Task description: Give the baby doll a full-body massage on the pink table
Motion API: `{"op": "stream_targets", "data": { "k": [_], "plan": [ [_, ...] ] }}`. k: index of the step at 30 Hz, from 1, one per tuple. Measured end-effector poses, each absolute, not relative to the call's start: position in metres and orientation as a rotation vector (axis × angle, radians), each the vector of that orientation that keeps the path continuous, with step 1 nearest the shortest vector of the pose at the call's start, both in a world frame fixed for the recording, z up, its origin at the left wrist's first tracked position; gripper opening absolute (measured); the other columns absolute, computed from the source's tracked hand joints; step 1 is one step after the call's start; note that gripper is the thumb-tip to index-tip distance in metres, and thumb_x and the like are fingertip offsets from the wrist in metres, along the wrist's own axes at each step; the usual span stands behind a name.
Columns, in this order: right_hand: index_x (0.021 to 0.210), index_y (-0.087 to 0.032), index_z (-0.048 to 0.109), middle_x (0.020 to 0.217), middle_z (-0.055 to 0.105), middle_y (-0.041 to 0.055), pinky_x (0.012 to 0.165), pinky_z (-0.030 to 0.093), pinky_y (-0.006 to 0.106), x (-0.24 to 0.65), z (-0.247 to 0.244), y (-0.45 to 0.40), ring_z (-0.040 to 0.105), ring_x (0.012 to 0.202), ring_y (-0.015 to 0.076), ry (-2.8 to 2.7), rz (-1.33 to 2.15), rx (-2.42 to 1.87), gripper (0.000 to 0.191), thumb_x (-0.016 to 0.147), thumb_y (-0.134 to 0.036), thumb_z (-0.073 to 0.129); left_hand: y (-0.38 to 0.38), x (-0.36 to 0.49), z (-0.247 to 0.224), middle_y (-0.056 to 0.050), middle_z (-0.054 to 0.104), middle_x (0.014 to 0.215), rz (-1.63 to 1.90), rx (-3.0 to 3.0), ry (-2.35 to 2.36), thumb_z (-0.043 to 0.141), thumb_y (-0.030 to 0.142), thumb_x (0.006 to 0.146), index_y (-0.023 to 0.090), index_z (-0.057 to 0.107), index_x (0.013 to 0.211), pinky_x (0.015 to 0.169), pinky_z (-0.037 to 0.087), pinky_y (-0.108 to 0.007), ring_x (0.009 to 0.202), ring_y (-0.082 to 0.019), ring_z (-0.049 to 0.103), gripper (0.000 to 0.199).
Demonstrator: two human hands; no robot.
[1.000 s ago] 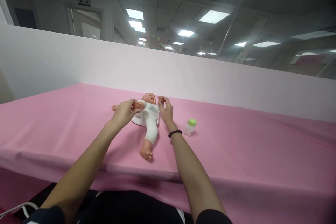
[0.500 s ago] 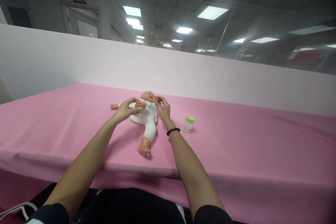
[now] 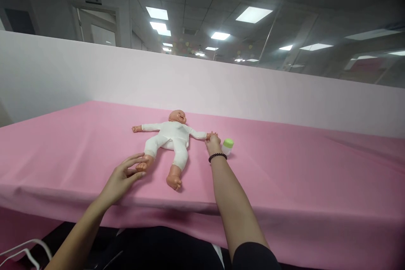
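Observation:
A baby doll (image 3: 173, 133) lies face up on the pink cloth, its arms spread and its legs apart. It has a white cloth body and bare skin-toned head, hands and feet. My left hand (image 3: 122, 177) is at the doll's foot on the left, loosely closed with fingers on one side and thumb on the other. My right hand (image 3: 213, 144) is closed around the doll's hand on the right, and the fingertips are partly hidden. Just right of my wrist stands a small clear bottle with a green cap (image 3: 228, 147).
The pink cloth (image 3: 284, 168) covers the table and hangs over its front edge. Behind it rises a low white partition (image 3: 202, 86) with glass above. A white cable (image 3: 30, 247) shows at the lower left.
The doll's bent leg has come down and straightened toward the left with my left hand. Its arm has swung out to the right with my right hand, close to the bottle.

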State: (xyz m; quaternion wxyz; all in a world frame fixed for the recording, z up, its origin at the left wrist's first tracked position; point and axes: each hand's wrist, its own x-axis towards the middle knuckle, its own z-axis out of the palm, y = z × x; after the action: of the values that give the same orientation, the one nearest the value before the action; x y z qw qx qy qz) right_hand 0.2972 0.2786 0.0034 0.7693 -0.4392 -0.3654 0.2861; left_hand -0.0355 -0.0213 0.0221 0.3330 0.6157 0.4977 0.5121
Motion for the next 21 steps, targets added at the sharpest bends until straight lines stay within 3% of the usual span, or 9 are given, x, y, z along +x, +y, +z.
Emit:
{"op": "stream_targets", "data": {
  "k": [4, 8, 13, 17, 21],
  "plan": [
    [0.119, -0.016, 0.060, 0.120, 0.069, 0.0139, 0.091, 0.058, 0.034, 0.292, 0.018, 0.274, 0.069, 0.104, 0.0171, -0.727, 0.602, -0.987, 0.033, 0.091, -0.034, 0.058, -0.008, -0.029, 0.052, -0.011, 0.056, 0.150, 1.362, 1.796, 1.322, 0.073, 0.056, 0.083, 0.025, 0.072, 0.124, 0.100, 0.060, -0.045, 0.122, -0.033, 0.066, 0.052],
    [0.127, -0.014, 0.057, 0.137, 0.064, 0.0158, 0.107, 0.050, 0.034, 0.271, 0.039, 0.262, 0.065, 0.121, 0.0174, -0.925, 0.460, -0.850, 0.040, 0.090, -0.027, 0.060, 0.026, -0.016, 0.101, -0.010, 0.070, 0.127, 1.313, 2.028, 1.263, 0.064, 0.048, 0.090, 0.022, 0.070, 0.124, 0.087, 0.061, -0.041, 0.099, -0.027, 0.072, 0.043],
    [0.128, -0.019, 0.063, 0.132, 0.068, 0.0106, 0.106, 0.050, 0.037, 0.240, 0.045, 0.239, 0.064, 0.119, 0.0213, -1.491, 0.228, -0.809, 0.035, 0.095, -0.029, 0.056, 0.100, 0.007, 0.122, -0.007, 0.075, 0.105, 1.066, 2.214, 1.272, 0.061, 0.040, 0.087, 0.021, 0.074, 0.113, 0.078, 0.057, -0.035, 0.085, -0.024, 0.071, 0.035],
    [0.129, -0.018, 0.065, 0.126, 0.071, 0.0118, 0.106, 0.048, 0.042, 0.226, 0.037, 0.228, 0.064, 0.115, 0.0259, -1.913, -0.020, -0.916, 0.037, 0.095, -0.016, 0.052, 0.145, 0.023, 0.099, -0.011, 0.074, 0.110, 0.994, 2.273, 1.137, 0.059, 0.035, 0.086, 0.016, 0.072, 0.115, 0.082, 0.056, -0.036, 0.098, -0.026, 0.068, 0.037],
    [0.128, -0.017, 0.066, 0.126, 0.070, 0.0138, 0.105, 0.046, 0.044, 0.223, 0.032, 0.226, 0.063, 0.115, 0.0287, -1.989, -0.109, -0.987, 0.037, 0.095, -0.014, 0.050, 0.153, 0.029, 0.081, -0.013, 0.071, 0.117, 1.152, 2.379, 1.118, 0.057, 0.033, 0.090, 0.012, 0.072, 0.112, 0.088, 0.054, -0.039, 0.108, -0.029, 0.064, 0.034]
  ]
}}
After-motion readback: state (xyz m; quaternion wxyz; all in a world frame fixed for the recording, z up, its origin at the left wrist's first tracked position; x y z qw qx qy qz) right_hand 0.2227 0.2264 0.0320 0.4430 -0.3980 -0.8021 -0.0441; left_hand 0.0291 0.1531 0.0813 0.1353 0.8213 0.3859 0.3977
